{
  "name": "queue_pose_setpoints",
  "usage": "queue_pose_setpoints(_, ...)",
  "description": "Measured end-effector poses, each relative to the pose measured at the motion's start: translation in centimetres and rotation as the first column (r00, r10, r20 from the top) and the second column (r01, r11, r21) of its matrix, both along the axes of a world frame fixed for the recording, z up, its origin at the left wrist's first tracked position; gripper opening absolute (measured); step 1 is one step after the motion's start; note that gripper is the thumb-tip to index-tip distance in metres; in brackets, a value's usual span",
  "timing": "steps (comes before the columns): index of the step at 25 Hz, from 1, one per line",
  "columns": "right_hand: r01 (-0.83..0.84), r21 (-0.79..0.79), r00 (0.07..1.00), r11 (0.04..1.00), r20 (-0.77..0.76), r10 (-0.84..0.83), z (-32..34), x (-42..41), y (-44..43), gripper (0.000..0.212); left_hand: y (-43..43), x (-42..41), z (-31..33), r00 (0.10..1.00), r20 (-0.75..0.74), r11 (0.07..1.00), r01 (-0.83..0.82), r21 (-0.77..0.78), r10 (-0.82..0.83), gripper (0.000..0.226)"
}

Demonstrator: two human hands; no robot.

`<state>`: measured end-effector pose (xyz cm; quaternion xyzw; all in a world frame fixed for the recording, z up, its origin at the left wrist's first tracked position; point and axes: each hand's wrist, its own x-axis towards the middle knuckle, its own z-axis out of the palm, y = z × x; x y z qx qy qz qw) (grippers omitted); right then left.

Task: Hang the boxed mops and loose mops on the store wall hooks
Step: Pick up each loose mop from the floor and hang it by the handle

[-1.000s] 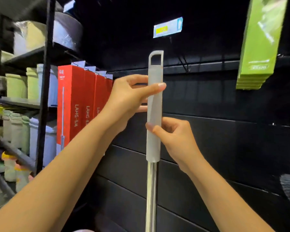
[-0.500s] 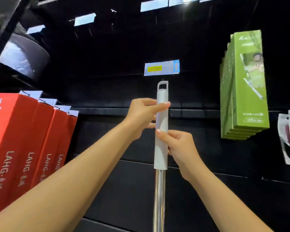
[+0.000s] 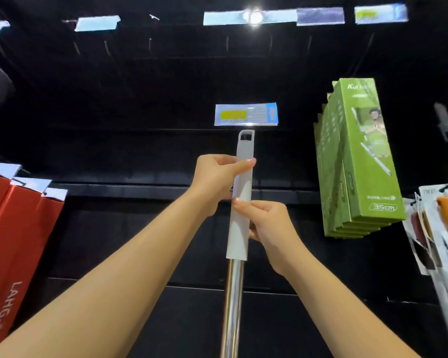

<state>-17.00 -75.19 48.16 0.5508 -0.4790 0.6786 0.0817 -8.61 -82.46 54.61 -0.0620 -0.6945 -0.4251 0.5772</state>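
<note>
Loose mop (image 3: 238, 236): one in view, held upright before the black wall panel (image 3: 140, 241), centre of frame. Its grey grip sleeve tops one bright steel pole (image 3: 232, 306), which runs out of the bottom edge; the mop head is out of view. The hang hole (image 3: 246, 136) at the sleeve's tip sits just below one price label (image 3: 246, 114). Whether a hook passes through the hole cannot be told.

Hands: two, both on the sleeve. Left hand (image 3: 215, 182) holds the upper part, thumb laid across the front and fingers wrapped behind. Right hand (image 3: 267, 223) grips lower down, thumb tip on the front, fingers curled round the far side.

Boxed mops: red boxes (image 3: 18, 228), three visible, hang at the left edge, each with a pale tab on top. Green boxes (image 3: 360, 151), at least five in one stack, hang to the right of the loose mop, well apart from it.

Other stock: hanging packets (image 3: 440, 228) at the far right, count unclear. Six label strips (image 3: 225, 18) line the top rail, one cut by the left edge
</note>
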Motion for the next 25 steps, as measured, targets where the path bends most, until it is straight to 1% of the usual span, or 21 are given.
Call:
queue_pose_setpoints(5,0.032,0.011,0.999,0.999,0.012,-0.032,-0.5,-2.2,-2.1,0.012,-2.3,-2.9,-0.2,0.998,0.024,0.997,0.060,0.052,-0.062,0.026)
queue_pose_setpoints(8,0.055,0.043,0.997,0.998,0.058,-0.058,-0.8,-4.7,-3.8,0.019,-4.3,-5.6,-0.5,0.994,0.046,0.988,0.098,0.119,-0.104,0.017)
queue_pose_setpoints(11,0.092,0.097,0.991,0.991,0.087,-0.101,-1.3,-7.8,-5.6,0.035,-6.5,-9.2,-1.4,0.991,0.067,0.989,0.112,0.092,-0.118,0.019)
queue_pose_setpoints(15,0.153,0.159,0.985,0.975,0.055,-0.163,-2.2,-11.8,-8.8,0.039,-10.0,-13.8,-2.5,0.994,0.069,0.983,0.066,0.174,-0.079,0.017)
queue_pose_setpoints(19,0.203,0.213,0.974,0.956,0.056,-0.220,-2.6,-15.3,-11.4,0.042,-12.8,-17.6,-2.9,0.991,0.073,0.956,0.089,0.281,-0.114,0.016)
queue_pose_setpoints(22,0.252,0.207,0.963,0.945,0.044,-0.266,-2.9,-17.1,-12.5,0.045,-14.1,-19.7,-3.2,0.990,0.071,0.947,0.097,0.307,-0.124,0.018)
queue_pose_setpoints(25,0.239,0.203,0.966,0.950,0.053,-0.255,-2.9,-18.3,-13.2,0.038,-15.0,-20.6,-3.3,0.986,0.061,0.942,0.130,0.309,-0.156,0.020)
